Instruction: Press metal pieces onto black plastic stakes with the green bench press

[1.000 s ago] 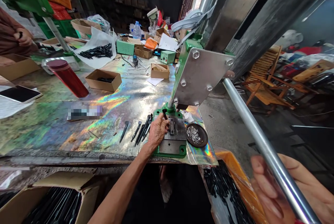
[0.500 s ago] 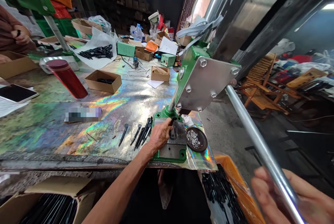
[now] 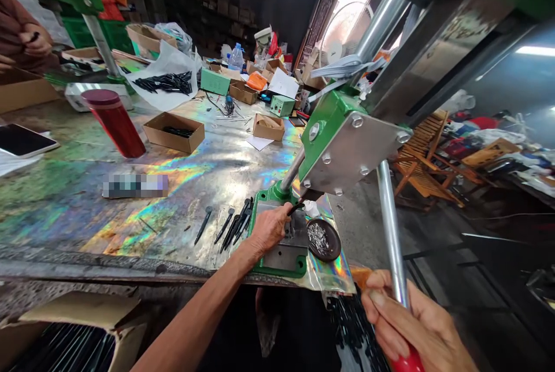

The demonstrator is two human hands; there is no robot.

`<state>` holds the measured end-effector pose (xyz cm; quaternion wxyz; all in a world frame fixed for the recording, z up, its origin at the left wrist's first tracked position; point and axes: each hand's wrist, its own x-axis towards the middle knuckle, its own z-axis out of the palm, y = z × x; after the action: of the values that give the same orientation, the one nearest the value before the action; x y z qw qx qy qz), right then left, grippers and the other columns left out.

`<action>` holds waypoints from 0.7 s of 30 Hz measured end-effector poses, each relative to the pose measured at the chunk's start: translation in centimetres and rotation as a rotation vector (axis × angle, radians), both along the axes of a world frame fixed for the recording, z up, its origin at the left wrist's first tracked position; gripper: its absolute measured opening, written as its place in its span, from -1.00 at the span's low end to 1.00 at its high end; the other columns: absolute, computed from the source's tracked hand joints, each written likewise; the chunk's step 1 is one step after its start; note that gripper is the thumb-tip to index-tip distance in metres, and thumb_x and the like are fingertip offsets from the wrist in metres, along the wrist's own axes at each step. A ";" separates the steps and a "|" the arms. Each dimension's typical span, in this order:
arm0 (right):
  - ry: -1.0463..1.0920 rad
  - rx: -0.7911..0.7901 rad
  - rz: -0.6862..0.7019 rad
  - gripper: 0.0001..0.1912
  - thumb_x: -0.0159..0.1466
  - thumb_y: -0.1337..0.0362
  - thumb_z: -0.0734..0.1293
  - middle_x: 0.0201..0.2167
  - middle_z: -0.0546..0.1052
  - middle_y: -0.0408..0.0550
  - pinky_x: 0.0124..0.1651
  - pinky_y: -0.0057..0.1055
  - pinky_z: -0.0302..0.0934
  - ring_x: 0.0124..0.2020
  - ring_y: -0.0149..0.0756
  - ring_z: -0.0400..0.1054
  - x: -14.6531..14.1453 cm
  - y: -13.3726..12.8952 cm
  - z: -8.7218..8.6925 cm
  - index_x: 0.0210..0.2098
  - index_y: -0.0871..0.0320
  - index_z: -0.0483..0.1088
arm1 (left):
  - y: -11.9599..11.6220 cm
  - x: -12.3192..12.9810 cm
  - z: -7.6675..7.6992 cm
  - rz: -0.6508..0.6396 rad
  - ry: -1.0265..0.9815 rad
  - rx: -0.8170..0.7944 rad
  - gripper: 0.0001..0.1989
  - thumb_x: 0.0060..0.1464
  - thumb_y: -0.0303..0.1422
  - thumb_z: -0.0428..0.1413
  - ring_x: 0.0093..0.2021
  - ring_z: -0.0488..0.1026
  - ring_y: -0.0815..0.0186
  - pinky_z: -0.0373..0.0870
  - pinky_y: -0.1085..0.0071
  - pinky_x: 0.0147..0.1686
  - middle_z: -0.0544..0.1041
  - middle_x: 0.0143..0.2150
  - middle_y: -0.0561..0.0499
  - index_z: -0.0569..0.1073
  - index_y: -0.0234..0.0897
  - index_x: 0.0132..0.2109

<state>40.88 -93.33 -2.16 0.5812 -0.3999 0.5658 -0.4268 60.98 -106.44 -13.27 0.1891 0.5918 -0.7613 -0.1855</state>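
My left hand (image 3: pixel 272 227) has its fingers closed on a small black piece (image 3: pixel 296 208) over the metal base (image 3: pixel 286 257) of a green hand press (image 3: pixel 332 120). The fingers of my right hand (image 3: pixel 414 320) are wrapped around the press lever (image 3: pixel 391 227), a steel bar with a red grip (image 3: pixel 407 360) at its lower end. Several black pointed pieces (image 3: pixel 236 226) lie on the table just left of the base. To its right sits a round dark dish (image 3: pixel 324 240) of small silvery pins.
A red tumbler (image 3: pixel 116 126), a small cardboard box (image 3: pixel 176 135) and a phone (image 3: pixel 23 140) stand or lie on the left. An open carton of black pieces (image 3: pixel 73 314) is below the table edge. Another person's hand (image 3: pixel 37 42) shows at far left.
The lever has swung closer and more upright, with my right hand moved left along with it. The black piece in my left hand now points out to the right. The view has shifted slightly.
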 end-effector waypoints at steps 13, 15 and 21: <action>0.122 -0.120 -0.120 -0.64 0.13 0.05 0.43 -0.58 0.37 -0.18 -0.69 -0.62 -0.06 -0.75 -0.58 0.01 1.5 -2.2 -4.6 -0.28 0.17 0.31 | 0.1 -0.1 0.3 0.000 0.022 0.026 -0.76 0.19 -0.40 -0.11 -0.13 0.49 0.20 0.32 0.40 -0.28 0.53 -0.09 -0.03 0.31 -0.18 -0.01; 0.188 -0.120 -0.131 -0.62 0.12 0.02 0.43 -0.58 0.39 -0.17 -0.71 -0.59 0.01 -0.76 -0.53 0.06 1.3 -2.5 -5.2 -0.27 0.15 0.30 | 0.1 -0.2 -0.1 -0.002 0.042 0.030 -0.77 0.20 -0.38 -0.11 -0.14 0.49 0.21 0.31 0.41 -0.30 0.52 -0.09 -0.02 0.32 -0.17 -0.02; 0.335 -0.225 -0.209 -0.56 0.14 -0.05 0.39 -0.61 0.38 -0.17 -0.71 -0.50 0.11 -0.74 -0.41 0.15 1.3 -3.4 -7.0 -0.20 0.17 0.30 | 0.2 -0.6 -0.4 0.022 0.030 0.016 -0.73 0.20 -0.43 -0.16 -0.13 0.49 0.16 0.31 0.37 -0.31 0.50 -0.04 -0.05 0.31 -0.21 -0.01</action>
<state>42.18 -96.70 -9.14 0.3833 -0.4667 0.6416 -0.4728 60.42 -106.21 -13.68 0.1978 0.5987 -0.7504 -0.1985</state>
